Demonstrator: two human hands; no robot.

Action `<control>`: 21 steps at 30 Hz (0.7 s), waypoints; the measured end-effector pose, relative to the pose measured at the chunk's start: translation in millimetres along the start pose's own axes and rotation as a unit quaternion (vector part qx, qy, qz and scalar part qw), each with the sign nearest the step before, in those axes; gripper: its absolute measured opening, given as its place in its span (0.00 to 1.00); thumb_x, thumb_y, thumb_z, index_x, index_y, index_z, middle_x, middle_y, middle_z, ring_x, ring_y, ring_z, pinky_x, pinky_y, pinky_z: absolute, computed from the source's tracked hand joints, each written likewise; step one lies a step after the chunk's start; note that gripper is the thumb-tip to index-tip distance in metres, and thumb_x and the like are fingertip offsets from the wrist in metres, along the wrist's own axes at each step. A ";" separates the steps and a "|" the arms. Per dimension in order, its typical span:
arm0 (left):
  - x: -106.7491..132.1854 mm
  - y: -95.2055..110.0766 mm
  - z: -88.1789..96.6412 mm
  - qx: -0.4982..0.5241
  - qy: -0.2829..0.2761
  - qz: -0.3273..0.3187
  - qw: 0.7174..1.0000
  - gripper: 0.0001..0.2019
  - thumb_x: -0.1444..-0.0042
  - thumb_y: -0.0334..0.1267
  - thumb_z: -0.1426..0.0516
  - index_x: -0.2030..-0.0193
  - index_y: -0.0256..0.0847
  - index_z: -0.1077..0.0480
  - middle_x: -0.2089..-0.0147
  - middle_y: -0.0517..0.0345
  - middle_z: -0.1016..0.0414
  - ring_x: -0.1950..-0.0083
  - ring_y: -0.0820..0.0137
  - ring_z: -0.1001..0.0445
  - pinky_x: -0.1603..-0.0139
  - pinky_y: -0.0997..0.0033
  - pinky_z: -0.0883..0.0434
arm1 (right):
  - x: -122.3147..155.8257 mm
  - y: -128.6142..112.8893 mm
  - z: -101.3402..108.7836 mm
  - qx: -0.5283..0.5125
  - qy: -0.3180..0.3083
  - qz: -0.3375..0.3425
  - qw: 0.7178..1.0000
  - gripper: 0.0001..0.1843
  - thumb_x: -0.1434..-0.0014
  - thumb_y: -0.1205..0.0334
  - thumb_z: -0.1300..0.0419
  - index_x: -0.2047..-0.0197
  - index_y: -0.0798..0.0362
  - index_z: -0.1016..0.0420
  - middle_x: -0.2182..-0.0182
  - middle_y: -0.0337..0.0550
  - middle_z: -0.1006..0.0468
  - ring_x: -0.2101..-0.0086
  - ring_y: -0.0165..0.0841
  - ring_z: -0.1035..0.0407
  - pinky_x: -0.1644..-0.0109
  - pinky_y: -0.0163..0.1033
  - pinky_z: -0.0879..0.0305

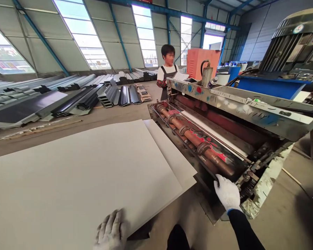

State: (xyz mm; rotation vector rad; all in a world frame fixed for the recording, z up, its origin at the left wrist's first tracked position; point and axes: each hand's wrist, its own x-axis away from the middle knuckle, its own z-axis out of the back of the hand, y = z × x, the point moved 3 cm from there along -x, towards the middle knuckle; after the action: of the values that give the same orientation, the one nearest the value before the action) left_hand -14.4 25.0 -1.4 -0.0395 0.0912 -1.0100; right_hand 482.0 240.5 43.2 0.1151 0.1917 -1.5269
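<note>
In a pale worn glove, my left hand lies flat on the near edge of a large off-white sheet, fingers stretched out. Another sheet's edge shows beneath it at the right, beside the machine. My right hand, in a white glove with a blue cuff, curls over the near end of a dark metal bar along the front of a roller machine. Behind that bar run copper-brown rollers with collars. A white strip shows deeper in the machine.
Beyond the machine stands a person in a dark apron, near an orange cabinet. Stacked metal profiles cover the floor at the left and back. A large motor rises over a blue base at the right.
</note>
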 end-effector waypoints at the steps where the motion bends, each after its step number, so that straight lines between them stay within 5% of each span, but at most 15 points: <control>1: 0.5 0.6 -0.9 0.011 0.011 -0.002 1.000 0.36 0.30 0.47 0.68 0.26 0.37 0.36 0.23 0.54 0.33 0.21 0.56 0.40 0.17 0.48 0.46 | -0.3 -0.1 1.8 -0.001 -0.001 -0.001 1.000 0.22 0.29 0.58 0.50 0.39 0.54 0.24 0.55 0.51 0.13 0.57 0.44 0.19 0.54 0.47 0.32; 10: -1.5 1.7 0.7 0.060 0.018 -0.008 0.998 0.37 0.31 0.50 0.67 0.28 0.35 0.34 0.24 0.48 0.33 0.21 0.53 0.40 0.17 0.46 0.48 | -1.2 1.2 4.8 -0.009 -0.006 -0.010 1.000 0.22 0.29 0.58 0.51 0.39 0.53 0.24 0.56 0.52 0.13 0.57 0.43 0.19 0.53 0.46 0.32; 21: -0.6 -4.4 -3.3 0.029 -0.014 0.011 0.999 0.34 0.32 0.48 0.63 0.25 0.41 0.37 0.22 0.58 0.36 0.20 0.57 0.42 0.17 0.48 0.48 | -0.1 2.0 -5.2 0.000 0.002 0.010 1.000 0.24 0.28 0.59 0.53 0.38 0.55 0.25 0.54 0.53 0.13 0.56 0.45 0.19 0.53 0.50 0.29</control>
State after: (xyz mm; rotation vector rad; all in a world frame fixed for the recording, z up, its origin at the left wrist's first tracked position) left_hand -18.7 23.2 -4.4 0.0013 0.0369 -0.9902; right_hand 483.7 241.6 38.1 0.1191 0.1936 -1.5071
